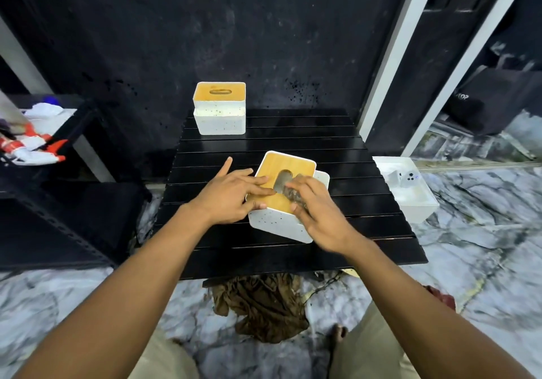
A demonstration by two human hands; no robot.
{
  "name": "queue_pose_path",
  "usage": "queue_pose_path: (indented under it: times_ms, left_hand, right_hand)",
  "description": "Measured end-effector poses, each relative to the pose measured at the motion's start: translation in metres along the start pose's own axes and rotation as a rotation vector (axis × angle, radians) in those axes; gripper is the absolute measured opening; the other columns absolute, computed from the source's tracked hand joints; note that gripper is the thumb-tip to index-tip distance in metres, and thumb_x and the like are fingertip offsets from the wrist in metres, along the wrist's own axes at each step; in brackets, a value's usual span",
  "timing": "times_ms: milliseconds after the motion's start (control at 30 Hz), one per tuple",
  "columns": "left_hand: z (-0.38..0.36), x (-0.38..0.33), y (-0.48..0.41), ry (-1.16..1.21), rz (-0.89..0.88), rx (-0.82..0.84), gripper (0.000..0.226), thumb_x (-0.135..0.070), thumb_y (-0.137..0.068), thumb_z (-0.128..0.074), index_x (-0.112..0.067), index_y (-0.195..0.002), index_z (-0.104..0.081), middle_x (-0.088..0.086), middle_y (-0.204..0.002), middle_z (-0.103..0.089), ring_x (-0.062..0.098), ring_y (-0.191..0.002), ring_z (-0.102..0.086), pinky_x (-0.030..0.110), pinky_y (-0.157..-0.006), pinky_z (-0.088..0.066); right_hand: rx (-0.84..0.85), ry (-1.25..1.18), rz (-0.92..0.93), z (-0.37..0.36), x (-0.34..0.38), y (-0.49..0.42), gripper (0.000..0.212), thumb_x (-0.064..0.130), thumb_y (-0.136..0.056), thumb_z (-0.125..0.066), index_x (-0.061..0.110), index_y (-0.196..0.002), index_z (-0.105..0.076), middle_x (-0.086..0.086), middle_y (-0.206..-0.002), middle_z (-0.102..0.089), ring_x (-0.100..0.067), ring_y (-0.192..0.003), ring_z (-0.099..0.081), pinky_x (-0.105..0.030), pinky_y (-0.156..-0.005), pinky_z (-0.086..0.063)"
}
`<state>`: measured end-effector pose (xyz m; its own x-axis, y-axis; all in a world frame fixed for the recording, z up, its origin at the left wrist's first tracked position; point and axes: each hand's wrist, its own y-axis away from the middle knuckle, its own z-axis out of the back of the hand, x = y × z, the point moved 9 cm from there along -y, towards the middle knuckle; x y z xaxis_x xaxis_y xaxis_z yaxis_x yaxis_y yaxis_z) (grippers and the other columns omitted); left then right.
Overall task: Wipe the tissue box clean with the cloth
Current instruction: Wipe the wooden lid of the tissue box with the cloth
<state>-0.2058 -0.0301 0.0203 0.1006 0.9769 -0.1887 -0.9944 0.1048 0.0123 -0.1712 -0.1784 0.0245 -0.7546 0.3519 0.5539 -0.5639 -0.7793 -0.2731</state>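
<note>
With left hand [234, 194] flat on tissue box [290, 163] lid and right hand [319, 214] clutching cloth [293, 194], rubs the top; seemingly leaves speckled sides unwiped.

The place looks like a room in a home. A low black slatted wooden table [293, 144] stands on a white marble floor with grey veins [484, 232], against a scuffed dark wall [234, 41]. On the table sits a household white tissue box with a wooden lid [296, 164]. Left of the table, a black metal shelf rack [73, 211] holds heaped white cloths [44, 113]. Right of the table stands a white plastic tub [419, 214], and under its near edge a crumpled brown rag [264, 305] lies on the floor.
</note>
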Motion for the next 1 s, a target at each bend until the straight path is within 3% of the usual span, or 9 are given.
queue_pose_path:
  times_ms: [167, 300, 400, 500, 700, 767, 867, 933, 1000]
  left_hand:
    - [-0.004, -0.003, 0.010, 0.046, 0.021, -0.037, 0.043, -0.057, -0.094, -0.046, -0.048, -0.137, -0.046, -0.022, -0.154, -0.030, 0.012, -0.148, -0.021, 0.047, -0.119, 0.015]
    - [-0.005, -0.015, 0.010, 0.075, -0.047, -0.028, 0.042, -0.050, -0.098, -0.046, -0.042, -0.138, -0.048, -0.017, -0.156, -0.029, 0.009, -0.149, -0.012, 0.040, -0.118, 0.017]
    - [-0.006, -0.016, 0.013, 0.095, -0.080, 0.011, 0.041, -0.046, -0.099, -0.045, -0.039, -0.140, -0.047, -0.014, -0.157, -0.026, 0.004, -0.148, -0.006, 0.035, -0.117, 0.018]
    - [-0.006, -0.014, 0.016, 0.079, -0.067, 0.000, 0.041, -0.046, -0.100, -0.045, -0.041, -0.140, -0.046, -0.014, -0.157, -0.026, 0.004, -0.148, -0.011, 0.032, -0.118, 0.014]
    - [-0.004, -0.013, 0.019, 0.058, -0.041, -0.100, 0.040, -0.054, -0.098, -0.044, -0.046, -0.137, -0.049, -0.016, -0.155, -0.031, 0.003, -0.147, -0.019, 0.037, -0.121, 0.008]
    - [-0.005, -0.012, 0.021, 0.053, -0.031, -0.136, 0.040, -0.056, -0.097, -0.044, -0.046, -0.136, -0.050, -0.014, -0.155, -0.034, 0.005, -0.147, -0.022, 0.038, -0.122, 0.004]
    - [-0.010, -0.022, 0.023, -0.050, 0.005, -0.166, 0.046, -0.063, -0.095, -0.036, -0.045, -0.132, -0.056, -0.011, -0.148, -0.047, 0.010, -0.139, -0.039, 0.038, -0.122, -0.008]
    - [-0.001, -0.036, 0.021, -0.166, 0.009, -0.219, 0.053, -0.069, -0.090, -0.029, -0.046, -0.125, -0.062, -0.011, -0.126, -0.063, 0.015, -0.119, -0.056, 0.037, -0.117, -0.023]
    - [0.010, -0.040, 0.014, -0.187, -0.017, -0.211, 0.047, -0.069, -0.091, -0.034, -0.049, -0.124, -0.061, -0.013, -0.113, -0.061, 0.017, -0.111, -0.056, 0.035, -0.112, -0.024]
  right_hand:
    - [0.007, -0.108, -0.024, 0.004, 0.000, 0.024, 0.039, 0.023, -0.101, -0.046, 0.021, -0.140, -0.043, 0.008, -0.137, -0.039, -0.005, -0.134, -0.028, -0.011, -0.111, -0.018]
    - [-0.115, 0.076, -0.114, 0.012, -0.021, -0.014, 0.037, 0.014, -0.099, -0.048, 0.014, -0.136, -0.046, -0.002, -0.131, -0.045, -0.021, -0.125, -0.034, -0.031, -0.108, -0.033]
    - [-0.105, 0.110, -0.222, 0.015, -0.044, -0.051, 0.042, 0.016, -0.099, -0.047, 0.013, -0.141, -0.042, -0.005, -0.140, -0.042, -0.026, -0.136, -0.030, -0.042, -0.113, -0.033]
    - [0.008, 0.108, -0.226, 0.011, -0.050, -0.062, 0.047, 0.018, -0.100, -0.047, 0.015, -0.146, -0.036, -0.004, -0.146, -0.038, -0.026, -0.142, -0.025, -0.035, -0.116, -0.027]
    - [0.092, 0.095, -0.042, 0.011, -0.012, -0.010, 0.042, 0.023, -0.098, -0.054, 0.018, -0.139, -0.046, 0.003, -0.125, -0.046, -0.015, -0.117, -0.034, -0.025, -0.104, -0.029]
    - [0.027, 0.027, -0.039, 0.011, -0.004, 0.009, 0.040, 0.024, -0.098, -0.055, 0.020, -0.137, -0.048, 0.005, -0.122, -0.047, -0.011, -0.114, -0.034, -0.020, -0.102, -0.028]
    - [-0.257, -0.124, -0.133, 0.013, -0.002, 0.033, 0.039, 0.022, -0.099, -0.053, 0.021, -0.138, -0.047, 0.007, -0.127, -0.046, -0.010, -0.119, -0.035, -0.016, -0.104, -0.029]
    - [-0.445, -0.200, -0.235, 0.009, -0.007, 0.043, 0.040, 0.020, -0.100, -0.051, 0.021, -0.139, -0.044, 0.008, -0.134, -0.041, -0.010, -0.126, -0.033, -0.016, -0.108, -0.027]
    - [-0.571, -0.242, -0.317, 0.002, -0.012, 0.045, 0.043, 0.019, -0.101, -0.049, 0.021, -0.143, -0.040, 0.004, -0.142, -0.035, -0.013, -0.134, -0.029, -0.025, -0.113, -0.026]
